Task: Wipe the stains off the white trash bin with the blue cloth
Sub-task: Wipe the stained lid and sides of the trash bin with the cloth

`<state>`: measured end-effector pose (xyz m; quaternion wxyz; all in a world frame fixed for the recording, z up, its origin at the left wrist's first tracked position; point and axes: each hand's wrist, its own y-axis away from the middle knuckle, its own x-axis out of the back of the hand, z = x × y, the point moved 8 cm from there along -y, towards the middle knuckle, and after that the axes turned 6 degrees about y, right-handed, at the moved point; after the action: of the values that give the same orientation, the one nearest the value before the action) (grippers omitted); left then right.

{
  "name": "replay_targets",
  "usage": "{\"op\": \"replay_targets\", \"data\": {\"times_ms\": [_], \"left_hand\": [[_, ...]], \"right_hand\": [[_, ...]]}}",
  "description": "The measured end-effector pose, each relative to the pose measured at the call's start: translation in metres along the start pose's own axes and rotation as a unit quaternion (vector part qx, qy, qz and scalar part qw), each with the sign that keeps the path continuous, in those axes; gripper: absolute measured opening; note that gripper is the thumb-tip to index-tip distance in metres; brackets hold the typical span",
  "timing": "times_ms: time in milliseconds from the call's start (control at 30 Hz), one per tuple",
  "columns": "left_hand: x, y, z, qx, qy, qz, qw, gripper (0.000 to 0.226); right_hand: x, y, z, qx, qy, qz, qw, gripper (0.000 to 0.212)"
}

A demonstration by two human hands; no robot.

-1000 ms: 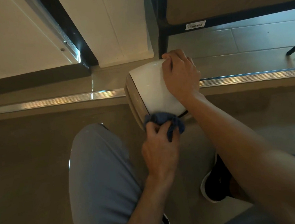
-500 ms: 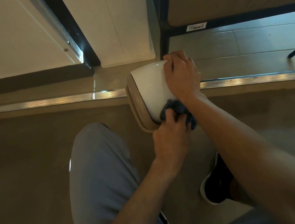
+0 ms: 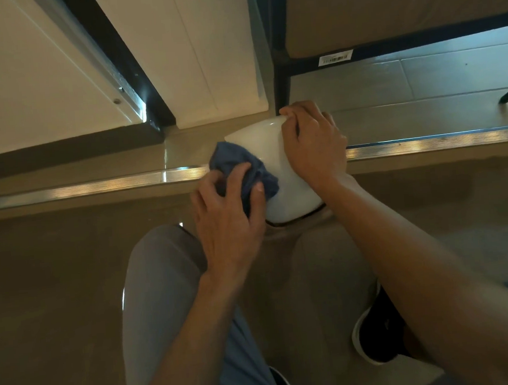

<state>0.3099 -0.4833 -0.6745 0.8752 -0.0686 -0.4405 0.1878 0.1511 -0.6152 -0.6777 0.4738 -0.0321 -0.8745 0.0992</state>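
Observation:
The white trash bin (image 3: 289, 195) lies tilted on its side above the floor, its glossy wall facing up. My right hand (image 3: 312, 142) grips its far end from above. My left hand (image 3: 227, 215) holds the bunched blue cloth (image 3: 238, 166) and presses it against the bin's left side, hiding that part of the wall. The bin's near end shows a dark rim just above my knee.
My bent leg in grey trousers (image 3: 163, 290) fills the lower middle, with a black shoe (image 3: 376, 334) at lower right. A metal threshold strip (image 3: 94, 188) crosses the floor behind the bin. White door panels (image 3: 205, 59) and a dark furniture frame (image 3: 280, 78) stand beyond.
My left hand has swept the blue cloth from the bin's near end up and leftward along its side. The bin has rolled, so its beige end no longer shows. The right hand keeps its hold.

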Motion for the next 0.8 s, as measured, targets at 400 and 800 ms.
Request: {"op": "replay_targets", "data": {"times_ms": [400,800], "left_hand": [[-0.031,-0.052,0.024,-0.120,-0.009,-0.072,0.990,0.042],[-0.038,-0.050,0.033,-0.197,-0.054,-0.082,0.976,0.042]], "right_hand": [[-0.003,-0.003,0.003,-0.009,-0.017,-0.003,1.000,0.038],[-0.002,-0.012,0.017,-0.004,-0.153,-0.079,0.985,0.035]]}}
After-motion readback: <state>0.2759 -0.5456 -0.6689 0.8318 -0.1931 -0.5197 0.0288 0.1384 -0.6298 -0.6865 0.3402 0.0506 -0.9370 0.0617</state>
